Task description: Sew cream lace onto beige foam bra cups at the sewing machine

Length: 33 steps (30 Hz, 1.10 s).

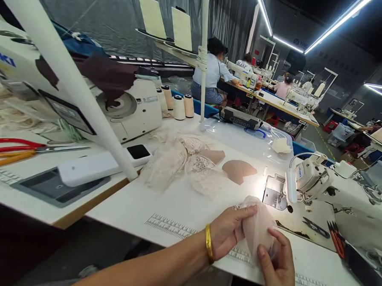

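A pale beige cup-shaped fabric piece (255,229) is held up over the front edge of the white table. My left hand (233,230), with a gold bracelet at the wrist, pinches its upper left side between thumb and fingers. Lower right, my right hand (277,258) grips the other side, fingers partly behind the cloth. Just beyond lies the lit needle plate (274,197) of a sewing machine (323,180). Cream lace pieces (205,173) spread over the table to the left, beside a loose tan fabric piece (239,170).
Thread snips (316,227) and red-handled scissors (335,240) lie at the right, near a dark phone-like slab (365,269). A white pole (69,77) crosses the left side. Thread cones (179,107) stand behind the lace. Co-workers sit at machines farther back.
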{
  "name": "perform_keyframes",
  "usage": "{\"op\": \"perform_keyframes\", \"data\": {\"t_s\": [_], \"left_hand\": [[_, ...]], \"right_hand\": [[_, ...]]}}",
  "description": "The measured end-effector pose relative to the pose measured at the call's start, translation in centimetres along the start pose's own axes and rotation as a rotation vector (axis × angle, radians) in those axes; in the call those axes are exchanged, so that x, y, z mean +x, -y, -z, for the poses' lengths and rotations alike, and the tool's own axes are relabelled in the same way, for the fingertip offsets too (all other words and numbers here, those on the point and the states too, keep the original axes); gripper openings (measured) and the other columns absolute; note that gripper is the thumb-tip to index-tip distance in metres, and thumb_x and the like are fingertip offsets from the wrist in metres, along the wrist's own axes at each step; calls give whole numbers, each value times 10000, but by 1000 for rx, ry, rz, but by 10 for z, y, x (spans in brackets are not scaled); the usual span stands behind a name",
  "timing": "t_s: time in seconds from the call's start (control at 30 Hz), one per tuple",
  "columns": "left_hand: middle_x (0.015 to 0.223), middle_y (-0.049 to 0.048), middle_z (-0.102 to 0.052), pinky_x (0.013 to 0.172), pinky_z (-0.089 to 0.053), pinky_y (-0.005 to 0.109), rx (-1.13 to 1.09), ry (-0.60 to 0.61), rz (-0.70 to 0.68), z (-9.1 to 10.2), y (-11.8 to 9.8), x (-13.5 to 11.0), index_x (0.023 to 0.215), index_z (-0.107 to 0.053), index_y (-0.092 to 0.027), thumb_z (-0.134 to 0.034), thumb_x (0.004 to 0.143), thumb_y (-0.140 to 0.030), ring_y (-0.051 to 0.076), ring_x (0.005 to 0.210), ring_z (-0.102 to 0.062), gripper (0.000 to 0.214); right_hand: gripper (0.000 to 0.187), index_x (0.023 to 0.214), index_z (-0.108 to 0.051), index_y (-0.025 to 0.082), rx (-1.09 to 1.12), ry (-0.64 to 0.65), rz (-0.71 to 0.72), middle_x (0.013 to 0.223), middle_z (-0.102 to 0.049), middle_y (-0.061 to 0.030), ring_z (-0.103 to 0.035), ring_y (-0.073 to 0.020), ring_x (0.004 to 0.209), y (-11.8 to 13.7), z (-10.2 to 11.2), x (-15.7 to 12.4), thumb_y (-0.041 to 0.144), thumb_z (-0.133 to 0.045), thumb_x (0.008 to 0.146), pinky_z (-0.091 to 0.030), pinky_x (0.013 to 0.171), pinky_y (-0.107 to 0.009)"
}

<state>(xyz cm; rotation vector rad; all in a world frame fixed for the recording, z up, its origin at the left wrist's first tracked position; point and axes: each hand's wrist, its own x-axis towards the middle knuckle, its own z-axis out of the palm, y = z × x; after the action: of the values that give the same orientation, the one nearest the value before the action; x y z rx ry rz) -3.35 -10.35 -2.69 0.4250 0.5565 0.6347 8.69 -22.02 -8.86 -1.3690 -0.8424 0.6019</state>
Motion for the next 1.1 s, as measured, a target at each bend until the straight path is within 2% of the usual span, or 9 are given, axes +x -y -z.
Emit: {"op": "perform_keyframes", "data": {"t_s": [0.1, 0.27, 0.37, 0.5, 0.67, 0.8, 1.0, 1.1], "left_hand": [[937, 153, -768, 817, -561, 318, 9, 45, 4, 1, 4, 1, 928, -750, -78, -903, 690, -287, 245, 859, -710, 352], [959, 152, -768, 823, -551, 301, 2, 133, 7, 1, 10, 0, 935, -756, -76, -936, 660, -351, 243, 887, -715, 429], [960, 155, -767, 890, -542, 326, -3, 160, -1, 0, 11, 0, 929, -760, -75, -939, 655, -375, 272, 961, -713, 444], [993, 157, -766, 929, -537, 352, 15, 132, -16, -1, 10, 1, 943, -763, -79, -943, 650, -350, 286, 999, -709, 438], [959, 166, -768, 902, -551, 357, 35, 131, -6, -4, 7, 1, 921, -763, -65, -925, 673, -358, 294, 977, -713, 416], [940, 140, -769, 873, -551, 322, 24, 65, 25, -6, 5, 2, 899, -762, -88, -918, 674, -349, 255, 939, -708, 378], [822, 102, -750, 795, -535, 306, 85, 67, -23, -9, 9, 7, 822, -745, -94, -923, 646, -313, 217, 800, -688, 333], [772, 89, -735, 762, -533, 301, 103, 52, -44, -13, 6, 9, 774, -737, -95, -924, 624, -314, 205, 751, -671, 325]], "right_hand": [[476, 1208, -655, 241, 15, 13, 8, 1205, -675, -86, -627, -259, 1103, -7, 3, 8, 511, -749, 827, -524, 907, -361], [373, 1021, -627, 247, 218, -106, -147, 956, -671, -14, -628, -172, 832, -4, 1, 26, 516, -771, 807, -529, 730, -277], [403, 947, -594, 253, 342, -167, -222, 904, -659, 5, -620, -160, 784, 0, -4, 29, 541, -804, 759, -530, 695, -267], [421, 921, -568, 254, 397, -186, -270, 881, -662, 8, -634, -166, 758, 2, -5, 27, 554, -807, 747, -544, 692, -290], [426, 974, -565, 256, 398, -130, -269, 946, -679, -7, -653, -168, 815, -5, 2, 27, 516, -820, 755, -556, 725, -291], [495, 1033, -558, 258, 349, -84, -236, 992, -689, -20, -671, -175, 857, -10, 6, 29, 463, -869, 707, -565, 786, -313], [512, 1112, -566, 265, 309, -100, -171, 977, -706, -33, -688, -194, 835, -7, -1, 27, 499, -838, 747, -578, 734, -309], [659, 1243, -526, 285, 342, -53, -152, 972, -723, -56, -700, -225, 817, -10, -5, 26, 535, -843, 722, -581, 682, -333]]}}
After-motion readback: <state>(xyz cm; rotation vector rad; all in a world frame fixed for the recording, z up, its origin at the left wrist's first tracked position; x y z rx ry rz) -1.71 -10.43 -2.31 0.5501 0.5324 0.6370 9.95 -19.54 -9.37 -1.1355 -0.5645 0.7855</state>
